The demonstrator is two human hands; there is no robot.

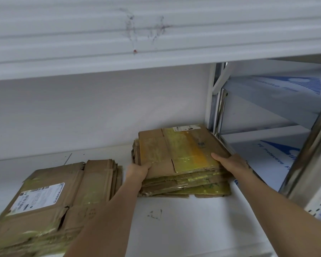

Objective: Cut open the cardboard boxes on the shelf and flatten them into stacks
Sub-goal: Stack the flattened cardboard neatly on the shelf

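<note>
A stack of flattened cardboard boxes (180,151) with yellow tape lies at the back right of the white shelf (174,219). My left hand (137,171) grips the stack's near left corner, thumb on top. My right hand (230,162) holds the stack's right edge, thumb lying on the top sheet and fingers hidden below. A second, larger stack of flattened boxes (50,199) with a white shipping label lies at the front left of the shelf.
The shelf above (137,38) hangs low over the work area. A metal shelf upright (218,101) stands just right of the held stack. Panels with blue-printed protective film (278,151) lean at the right.
</note>
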